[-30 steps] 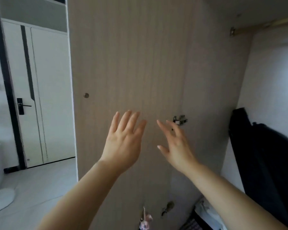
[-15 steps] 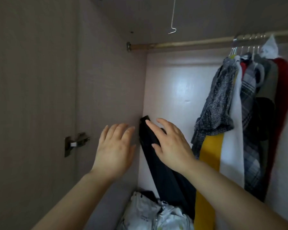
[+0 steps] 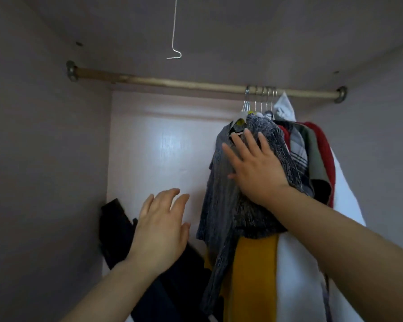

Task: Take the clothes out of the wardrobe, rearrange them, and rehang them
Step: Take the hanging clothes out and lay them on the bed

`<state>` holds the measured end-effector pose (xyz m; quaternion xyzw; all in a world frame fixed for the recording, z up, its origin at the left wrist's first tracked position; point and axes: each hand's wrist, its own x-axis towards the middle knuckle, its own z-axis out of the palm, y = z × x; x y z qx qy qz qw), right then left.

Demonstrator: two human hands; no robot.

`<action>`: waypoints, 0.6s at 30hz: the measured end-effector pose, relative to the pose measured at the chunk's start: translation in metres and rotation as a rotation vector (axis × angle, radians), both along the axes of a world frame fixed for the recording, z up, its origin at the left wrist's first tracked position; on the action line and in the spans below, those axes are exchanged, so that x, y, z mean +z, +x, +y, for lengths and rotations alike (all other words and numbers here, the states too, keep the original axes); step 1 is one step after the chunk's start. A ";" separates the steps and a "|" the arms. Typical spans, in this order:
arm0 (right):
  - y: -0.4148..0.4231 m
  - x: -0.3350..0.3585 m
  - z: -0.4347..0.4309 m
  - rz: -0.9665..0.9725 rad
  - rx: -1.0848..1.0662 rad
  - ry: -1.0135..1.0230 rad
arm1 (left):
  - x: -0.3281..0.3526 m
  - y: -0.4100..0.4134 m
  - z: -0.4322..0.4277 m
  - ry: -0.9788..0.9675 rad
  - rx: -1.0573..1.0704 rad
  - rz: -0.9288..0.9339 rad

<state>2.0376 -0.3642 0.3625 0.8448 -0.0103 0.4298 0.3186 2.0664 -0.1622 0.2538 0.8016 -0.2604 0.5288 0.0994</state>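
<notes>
Wardrobe interior, seen from below the rail.

- Wooden rail spans from the left side wall to the right wall. Its left and middle stretch is bare; the metal hanger hooks are bunched near the right end.
- Hanging clothes crowd the right part: grey knit top at the outer left edge of the bunch, then a yellow garment, a plaid piece, a red one and a white one.
- Right hand: fingers apart and straight, palm laid flat on the grey knit top just below its hanger. It grips nothing.
- Left hand: fingers spread and relaxed, holding nothing, in the open space left of the bunch.
- A dark garment slumps in the lower left corner, against the side wall, partly behind the left hand.
- The pale back panel shows between that corner and the bunch.
- A thin wire hook dangles from the top panel, above the rail.
</notes>
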 end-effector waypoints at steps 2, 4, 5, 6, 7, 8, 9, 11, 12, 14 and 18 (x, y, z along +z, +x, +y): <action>-0.003 0.000 -0.023 0.002 -0.036 0.044 | 0.003 0.014 -0.012 -0.011 -0.048 -0.016; -0.006 -0.001 -0.046 -0.036 -0.029 0.066 | 0.006 0.026 -0.025 -0.021 -0.088 -0.038; -0.007 0.000 -0.057 -0.062 -0.033 0.071 | 0.008 0.030 -0.031 -0.023 -0.105 -0.052; -0.006 0.001 -0.068 -0.072 -0.036 0.096 | 0.010 0.033 -0.038 -0.026 -0.119 -0.060; -0.004 0.002 -0.080 -0.072 -0.025 0.119 | 0.013 0.035 -0.045 -0.029 -0.132 -0.064; -0.003 0.002 -0.095 -0.057 -0.014 0.136 | 0.015 0.037 -0.051 -0.030 -0.143 -0.063; -0.001 0.003 -0.109 -0.055 -0.002 0.140 | 0.018 0.039 -0.057 -0.028 -0.147 -0.065; 0.001 0.005 -0.131 -0.068 0.049 0.182 | 0.025 0.045 -0.065 -0.016 -0.139 -0.075; 0.004 0.008 -0.138 -0.100 0.093 0.212 | 0.028 0.050 -0.069 -0.015 -0.138 -0.081; 0.014 0.020 -0.138 -0.204 0.212 0.241 | 0.037 0.058 -0.077 -0.023 -0.128 -0.087; 0.055 0.064 -0.110 -0.356 0.365 0.211 | 0.057 0.068 -0.095 -0.038 -0.062 -0.078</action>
